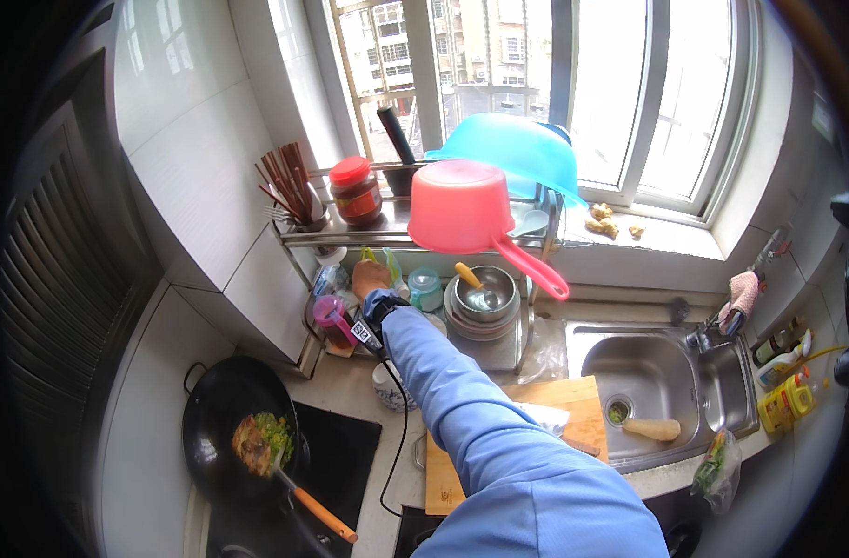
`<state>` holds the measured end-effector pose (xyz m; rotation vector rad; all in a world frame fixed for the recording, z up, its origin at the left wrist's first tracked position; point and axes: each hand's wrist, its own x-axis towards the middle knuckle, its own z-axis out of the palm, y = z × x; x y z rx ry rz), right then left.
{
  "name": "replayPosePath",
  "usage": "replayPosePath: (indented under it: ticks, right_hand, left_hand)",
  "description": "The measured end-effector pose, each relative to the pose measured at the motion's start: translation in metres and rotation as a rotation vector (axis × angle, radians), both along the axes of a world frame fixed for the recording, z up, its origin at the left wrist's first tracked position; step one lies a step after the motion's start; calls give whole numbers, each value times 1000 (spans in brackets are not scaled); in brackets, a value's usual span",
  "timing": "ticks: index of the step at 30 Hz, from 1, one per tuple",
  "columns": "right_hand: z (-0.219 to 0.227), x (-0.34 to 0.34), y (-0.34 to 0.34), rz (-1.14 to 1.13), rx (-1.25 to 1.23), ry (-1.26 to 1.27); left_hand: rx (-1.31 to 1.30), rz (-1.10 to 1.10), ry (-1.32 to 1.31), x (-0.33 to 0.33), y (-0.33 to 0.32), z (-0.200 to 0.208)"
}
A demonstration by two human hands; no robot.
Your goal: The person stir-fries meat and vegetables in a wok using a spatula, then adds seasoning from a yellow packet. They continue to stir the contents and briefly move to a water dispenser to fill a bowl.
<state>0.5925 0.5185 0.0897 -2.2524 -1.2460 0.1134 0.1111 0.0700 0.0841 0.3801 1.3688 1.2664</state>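
My right arm, in a blue sleeve, stretches across to the lower tier of a metal rack. My right hand (371, 277) is among the jars and bags there, its fingers mostly hidden. A yellow-green plastic bag (392, 265) lies just behind it. A jar with a pink lid (330, 314) stands in front of it to the left, and a teal-lidded jar (425, 289) to the right. My left hand is out of view. At the left, a black wok (211, 418) holds browned food and chopped greens (263, 443), with a wooden-handled spatula (322, 514) resting in it.
A pink dipper (458, 205) and a blue basin (508, 149) sit on the rack's top (299, 238) by a red-lidded jar (355, 192) and chopsticks (292, 181). Stacked bowls (483, 307) stand below. A cutting board (583, 400) with a knife lies beside the sink (648, 363).
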Motion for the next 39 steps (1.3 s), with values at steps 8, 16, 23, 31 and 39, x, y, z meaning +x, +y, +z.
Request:
replayPosePath:
  ticks: [8,16,23,31,39]
  right_hand:
    - [-12,10,-10,-100,327,186]
    - [9,11,-42,-79,490,334]
    - [-19,17,-66,-11,561,394]
    - [20,-34,-171,167,672,393]
    - [94,-74,-249,409,580,327]
  left_hand:
    - [-72,-17,-165,-6,12,-6]
    - [162,-117,108,-4,3,-23]
    - [11,9,-274,-57,25,-75]
    - [218,-17,-167,-62,16,-42]
    - [304,-87,-14,-68,19,-8]
